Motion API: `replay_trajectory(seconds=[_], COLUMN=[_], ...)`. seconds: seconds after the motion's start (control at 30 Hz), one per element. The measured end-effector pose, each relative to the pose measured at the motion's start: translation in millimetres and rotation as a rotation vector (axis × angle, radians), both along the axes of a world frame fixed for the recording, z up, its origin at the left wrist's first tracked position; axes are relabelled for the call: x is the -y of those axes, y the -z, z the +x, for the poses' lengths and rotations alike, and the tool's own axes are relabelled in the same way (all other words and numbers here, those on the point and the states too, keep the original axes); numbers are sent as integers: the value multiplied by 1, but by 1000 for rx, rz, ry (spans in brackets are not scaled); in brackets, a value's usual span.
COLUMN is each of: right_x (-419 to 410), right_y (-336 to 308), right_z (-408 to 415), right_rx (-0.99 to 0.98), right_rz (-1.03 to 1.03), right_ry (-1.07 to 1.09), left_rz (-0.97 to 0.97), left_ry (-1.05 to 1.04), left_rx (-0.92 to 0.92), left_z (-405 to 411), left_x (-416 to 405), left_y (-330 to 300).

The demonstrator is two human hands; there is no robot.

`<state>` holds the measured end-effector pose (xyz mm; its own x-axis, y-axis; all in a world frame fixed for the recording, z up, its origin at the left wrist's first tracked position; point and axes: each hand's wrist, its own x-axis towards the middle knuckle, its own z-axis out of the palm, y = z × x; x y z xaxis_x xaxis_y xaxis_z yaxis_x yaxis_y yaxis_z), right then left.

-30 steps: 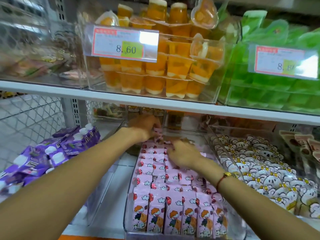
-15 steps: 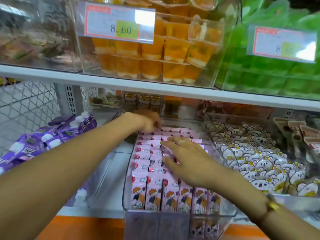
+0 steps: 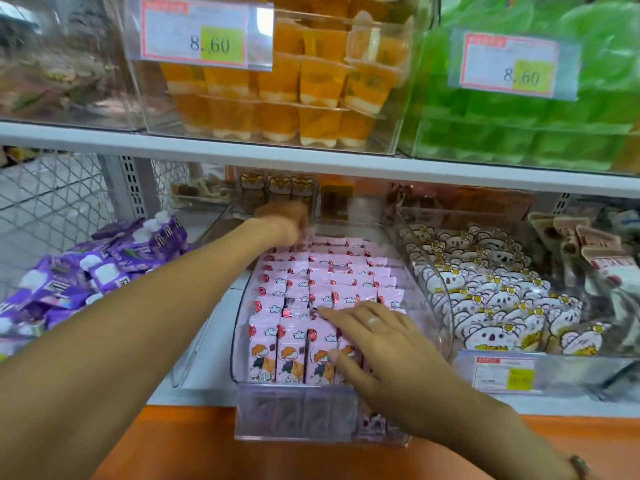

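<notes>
A clear plastic bin [image 3: 238,344] on the lower shelf holds several rows of upright pink snack packets [image 3: 322,271] printed with a cartoon child. My left hand [image 3: 285,221] reaches to the back of the bin and sits, blurred, over the rearmost row; its fingers are hidden behind the hand. My right hand [image 3: 377,344] lies flat on the front rows at the right, fingers straight and spread, with a ring on one finger.
Purple pouches [image 3: 86,271] lie in a pile to the left. A bin of white koala packets [image 3: 485,299] stands to the right. The white shelf above [image 3: 311,164] carries bins of orange jelly cups [image 3: 277,81] and green jelly [image 3: 536,126] close overhead.
My right hand has slid from the middle rows toward the front of the bin and flattened out. My left hand has stayed at the back row.
</notes>
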<state>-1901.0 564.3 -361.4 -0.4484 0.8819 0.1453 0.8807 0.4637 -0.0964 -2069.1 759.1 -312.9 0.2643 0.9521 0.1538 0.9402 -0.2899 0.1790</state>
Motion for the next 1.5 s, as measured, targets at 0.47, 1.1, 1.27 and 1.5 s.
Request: replay_trajectory(seconds=[0.47, 1.1, 1.27, 1.5], right_x=[-5, -8, -9, -7], right_y=[-20, -23, -22, -32], right_z=[-15, -29, -29, -22], right_rx=[-423, -1549, -1574, -1610], right_rz=[125, -616, -600, -564], right_ry=[48, 143, 165, 51], left_rz=[36, 24, 213, 201], left_ry=[-221, 203, 208, 221], left_rx=[1587, 1064, 879, 861], left_z=[-27, -14, -10, -11], left_x=[135, 195, 194, 190], left_y=[-11, 43, 40, 41])
